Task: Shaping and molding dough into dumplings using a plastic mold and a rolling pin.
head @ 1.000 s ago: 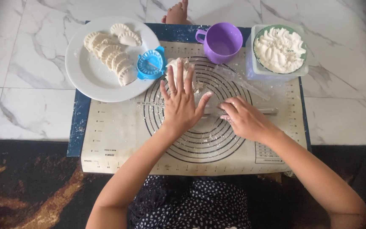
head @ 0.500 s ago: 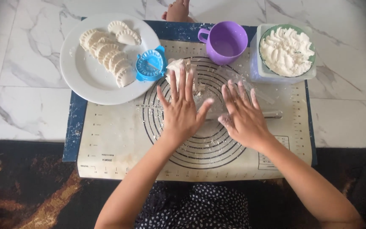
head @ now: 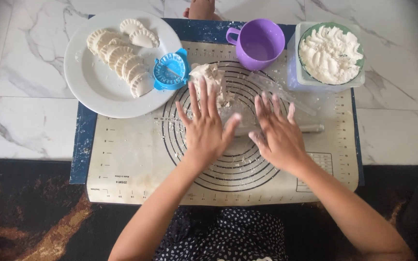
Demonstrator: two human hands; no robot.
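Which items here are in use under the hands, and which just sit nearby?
In use: left hand, right hand, rolling pin, dough, mat.
Nearby: plate of dumplings, blue press, purple cup, flour bowl.

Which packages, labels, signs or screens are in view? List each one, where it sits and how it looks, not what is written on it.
No packages, signs or screens.
Printed pastry mat: on the floor under both hands, cream rectangle with black concentric rings, ruler marks along its edges and a small printed table at its right corner.
Clear square container: top right of the mat, unlabelled, holding a green-rimmed bowl of white filling.
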